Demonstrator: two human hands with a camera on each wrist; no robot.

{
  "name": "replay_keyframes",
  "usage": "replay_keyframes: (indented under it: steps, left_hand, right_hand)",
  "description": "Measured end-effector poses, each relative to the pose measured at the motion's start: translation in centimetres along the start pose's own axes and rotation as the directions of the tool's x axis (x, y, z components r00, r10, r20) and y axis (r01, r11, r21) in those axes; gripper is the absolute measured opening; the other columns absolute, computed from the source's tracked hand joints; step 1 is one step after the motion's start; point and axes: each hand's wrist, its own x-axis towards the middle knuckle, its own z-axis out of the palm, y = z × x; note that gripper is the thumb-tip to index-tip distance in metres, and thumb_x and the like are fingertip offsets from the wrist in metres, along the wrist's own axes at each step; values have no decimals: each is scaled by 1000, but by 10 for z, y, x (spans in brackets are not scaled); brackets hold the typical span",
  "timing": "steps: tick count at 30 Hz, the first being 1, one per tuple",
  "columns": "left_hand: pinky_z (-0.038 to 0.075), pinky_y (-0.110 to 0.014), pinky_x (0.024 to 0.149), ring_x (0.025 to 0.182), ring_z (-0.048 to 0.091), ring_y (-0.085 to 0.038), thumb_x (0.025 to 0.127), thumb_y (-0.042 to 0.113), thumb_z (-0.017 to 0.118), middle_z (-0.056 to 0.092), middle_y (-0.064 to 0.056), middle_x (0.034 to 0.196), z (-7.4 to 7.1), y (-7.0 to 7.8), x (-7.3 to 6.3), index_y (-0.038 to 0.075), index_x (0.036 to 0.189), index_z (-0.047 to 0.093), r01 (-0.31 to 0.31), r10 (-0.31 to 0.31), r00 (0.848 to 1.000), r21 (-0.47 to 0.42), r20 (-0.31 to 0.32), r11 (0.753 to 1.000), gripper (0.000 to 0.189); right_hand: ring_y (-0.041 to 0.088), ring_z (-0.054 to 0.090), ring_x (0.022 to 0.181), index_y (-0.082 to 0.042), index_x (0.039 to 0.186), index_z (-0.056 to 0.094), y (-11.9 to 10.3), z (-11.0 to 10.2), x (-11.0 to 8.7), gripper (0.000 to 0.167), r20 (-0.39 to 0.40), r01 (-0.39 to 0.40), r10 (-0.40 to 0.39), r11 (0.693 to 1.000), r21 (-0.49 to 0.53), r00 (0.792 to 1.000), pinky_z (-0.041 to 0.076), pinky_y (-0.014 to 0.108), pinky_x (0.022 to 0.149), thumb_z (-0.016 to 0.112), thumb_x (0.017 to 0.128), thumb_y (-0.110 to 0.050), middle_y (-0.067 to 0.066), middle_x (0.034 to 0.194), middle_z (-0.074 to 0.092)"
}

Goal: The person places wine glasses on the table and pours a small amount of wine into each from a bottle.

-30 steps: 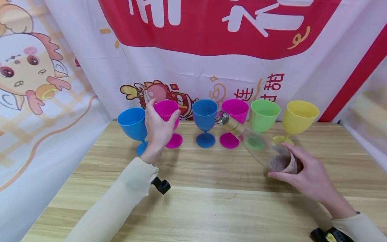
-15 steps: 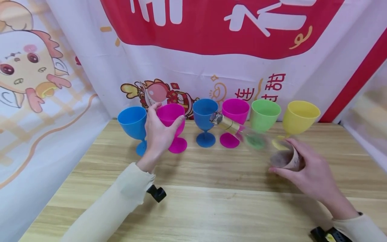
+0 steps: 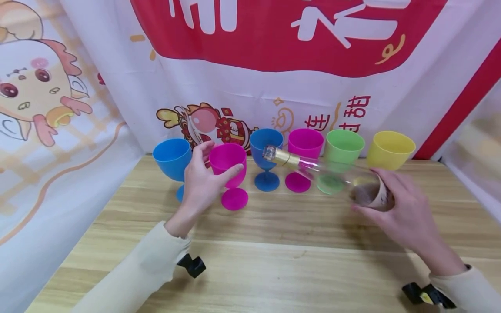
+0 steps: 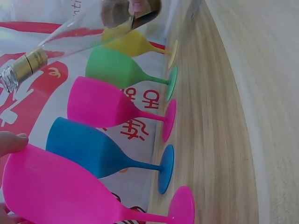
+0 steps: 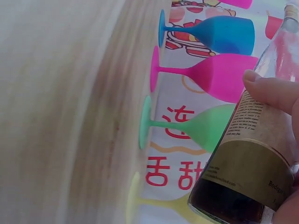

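Note:
My left hand (image 3: 201, 180) grips the bowl of a pink goblet (image 3: 231, 174), thumb on its near side. The goblet stands upright, nearer to me than the row; whether its foot touches the table I cannot tell. In my right hand (image 3: 409, 213) is a clear glass wine bottle (image 3: 326, 169), held near its labelled base (image 5: 247, 158) and tilted with the neck pointing left. Dark liquid shows at the bottle's bottom end. Its mouth appears in front of a blue goblet (image 3: 267, 180), to the right of the pink goblet and apart from it.
Along the back of the wooden table (image 3: 266, 269) stand another blue goblet (image 3: 171, 158) at left, then a second pink goblet (image 3: 298, 182), a green goblet (image 3: 344, 143) and a yellow goblet (image 3: 391, 150) at right. A printed cloth (image 3: 235, 82) hangs behind them.
My left hand has drawn the pink goblet out of the row, toward me and slightly right. The bottle has swung closer to level, its mouth shifting left.

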Motion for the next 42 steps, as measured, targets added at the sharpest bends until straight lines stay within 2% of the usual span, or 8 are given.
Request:
replay_keyframes:
  steps: [6, 12, 18, 19, 21, 23, 25, 42]
  left_hand:
    - [56, -50, 111, 147, 50, -29, 87, 42, 88, 50, -4, 162, -4, 1, -5, 19, 162, 37, 9, -8, 997, -16, 73, 1000, 94]
    - [54, -50, 113, 146, 54, -29, 88, 45, 87, 56, -5, 158, -6, -2, -5, 21, 164, 38, 39, -33, 986, -30, 165, 999, 93]
    - [58, -47, 108, 142, 58, -27, 87, 48, 87, 61, -2, 151, -8, -3, -7, 22, 160, 42, 44, -34, 977, -42, 213, 998, 89]
    - [58, -47, 108, 142, 58, -27, 87, 48, 87, 62, -2, 151, -8, -3, -7, 23, 160, 43, 43, -32, 975, -46, 221, 998, 89]
    - [58, -47, 108, 143, 57, -26, 87, 49, 87, 61, -1, 151, -8, -3, -7, 23, 160, 43, 46, -32, 971, -55, 239, 997, 90]
    - [58, -47, 109, 144, 56, -27, 87, 50, 86, 60, 0, 152, -9, -3, -7, 24, 160, 42, 47, -31, 966, -59, 255, 997, 90]
    - [58, -47, 109, 144, 55, -27, 87, 49, 86, 60, 0, 152, -9, -4, -7, 25, 160, 42, 46, -27, 962, -62, 271, 997, 89]
    - [60, -50, 104, 141, 55, -29, 91, 40, 84, 59, -2, 150, -8, -3, -7, 22, 159, 42, -3, 24, 949, -66, 316, 998, 82]
  right_hand:
    - [42, 56, 119, -5, 142, 62, -6, -3, 15, 99, 23, 27, -27, 999, -19, 999, 42, 61, 91, 105, 53, -16, 23, 132, 64]
    - [41, 57, 118, -6, 140, 64, -13, -4, 25, 96, 16, 42, -41, 998, -37, 999, 40, 62, 93, 106, 54, -16, 21, 130, 65]
    - [43, 57, 121, -4, 136, 65, -18, -5, 32, 90, -7, 76, -77, 995, -60, 997, 39, 68, 95, 105, 57, -18, 23, 130, 67]
    - [43, 57, 121, -4, 136, 65, -18, -5, 33, 88, -14, 83, -84, 994, -65, 996, 38, 69, 96, 104, 62, -32, 23, 130, 67]
    - [43, 57, 120, -2, 135, 65, -18, -6, 35, 88, -26, 97, -99, 993, -69, 995, 38, 69, 95, 93, 73, -59, 24, 129, 67]
    - [43, 56, 119, -1, 133, 66, -18, -6, 37, 95, -40, 112, -115, 991, -70, 993, 37, 70, 94, 71, 82, -81, 24, 128, 66]
    - [43, 56, 118, 0, 132, 66, -18, -6, 39, 106, -52, 125, -129, 989, -76, 990, 36, 70, 94, 44, 85, -93, 25, 127, 65]
    - [42, 53, 120, -2, 139, 63, -21, -11, 42, 103, -47, 168, -175, 978, -122, 984, 35, 67, 98, 38, 90, -90, 25, 129, 62]
